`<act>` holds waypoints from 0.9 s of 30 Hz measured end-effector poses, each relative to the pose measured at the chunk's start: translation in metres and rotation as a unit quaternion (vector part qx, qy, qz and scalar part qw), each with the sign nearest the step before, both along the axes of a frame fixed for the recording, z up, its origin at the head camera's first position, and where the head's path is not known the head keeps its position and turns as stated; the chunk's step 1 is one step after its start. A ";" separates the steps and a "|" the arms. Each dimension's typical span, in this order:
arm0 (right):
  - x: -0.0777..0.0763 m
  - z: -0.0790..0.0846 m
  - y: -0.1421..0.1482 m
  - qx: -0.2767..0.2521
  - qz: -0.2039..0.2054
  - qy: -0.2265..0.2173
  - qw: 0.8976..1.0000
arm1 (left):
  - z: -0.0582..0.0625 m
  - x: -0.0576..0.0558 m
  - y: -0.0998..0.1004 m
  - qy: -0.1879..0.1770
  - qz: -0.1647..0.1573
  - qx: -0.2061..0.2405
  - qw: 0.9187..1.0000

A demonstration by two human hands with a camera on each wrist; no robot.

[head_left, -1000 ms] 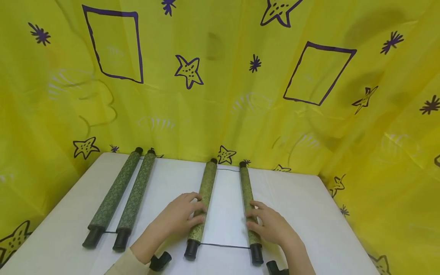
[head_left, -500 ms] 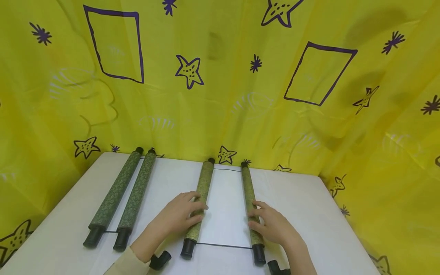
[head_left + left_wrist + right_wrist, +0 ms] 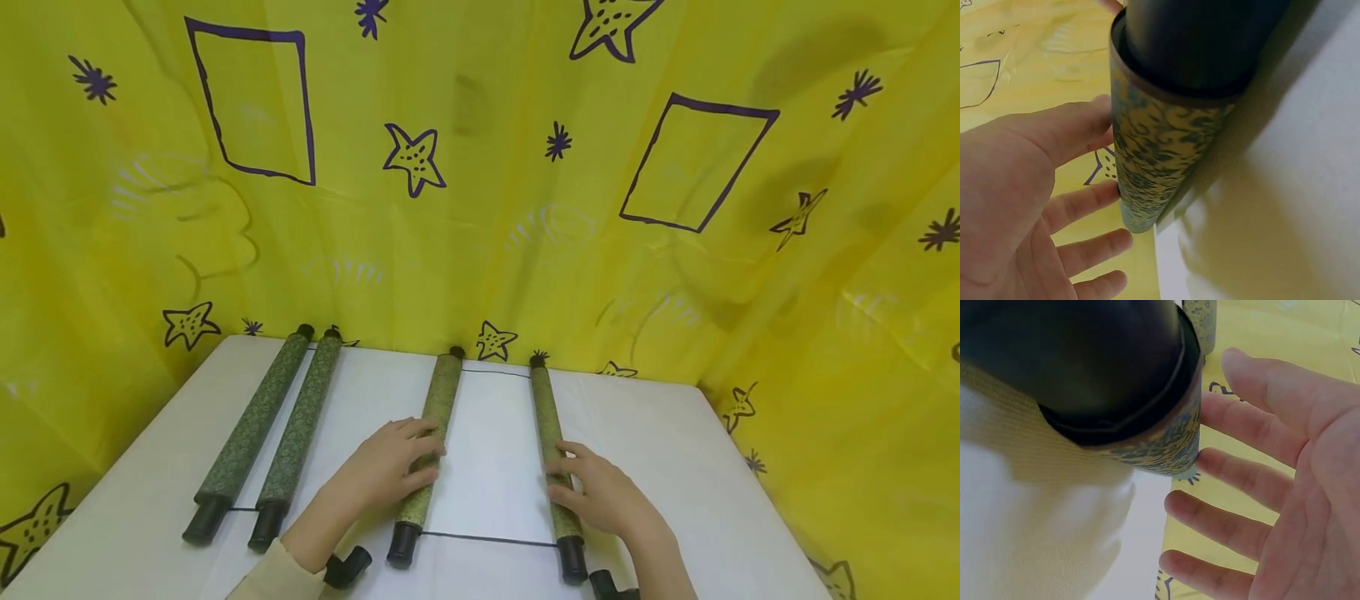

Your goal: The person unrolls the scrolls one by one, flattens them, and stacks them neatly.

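A scroll lies lengthwise on the white table, partly spread apart. Its left roller (image 3: 443,387) and right roller (image 3: 547,404) are wrapped in gold-and-dark floral brocade and have black end knobs. Thin dark lines join the two rollers at their near and far ends, with white between them. My left hand (image 3: 386,467) is at the left roller, fingers loosely extended over it; the left wrist view shows thumb and fingertips against the brocade (image 3: 1160,144). On the right roller's outer side, my right hand (image 3: 600,490) touches with relaxed fingertips, palm away from it.
A second pair of rollers in green brocade (image 3: 300,425) lies left of my left forearm, close together. Behind the white table (image 3: 645,442) hangs a yellow curtain (image 3: 480,208) with purple stars. Black elbow-shaped pieces (image 3: 348,568) show beside my wrists.
The two gold rollers have moved apart: the left one shifted left and the right one slightly right, my hands moving with them. The green pair stays put.
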State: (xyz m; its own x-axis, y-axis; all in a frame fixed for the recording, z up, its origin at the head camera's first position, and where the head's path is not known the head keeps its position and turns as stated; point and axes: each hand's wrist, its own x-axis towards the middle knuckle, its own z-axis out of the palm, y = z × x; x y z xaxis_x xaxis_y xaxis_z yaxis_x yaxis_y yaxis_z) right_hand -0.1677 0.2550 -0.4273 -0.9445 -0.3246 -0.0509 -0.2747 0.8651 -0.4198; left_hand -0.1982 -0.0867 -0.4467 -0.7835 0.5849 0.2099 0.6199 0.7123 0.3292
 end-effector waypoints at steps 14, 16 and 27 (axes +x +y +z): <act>0.002 0.003 0.000 0.001 -0.012 0.002 1.000 | 0.002 -0.002 -0.015 -0.006 0.021 0.013 1.000; 0.001 0.004 0.001 -0.001 -0.013 -0.002 1.000 | 0.004 -0.003 -0.015 -0.008 0.018 0.015 1.000; 0.000 0.007 0.006 0.002 -0.033 -0.028 0.999 | 0.006 -0.007 -0.018 -0.026 0.046 -0.002 0.999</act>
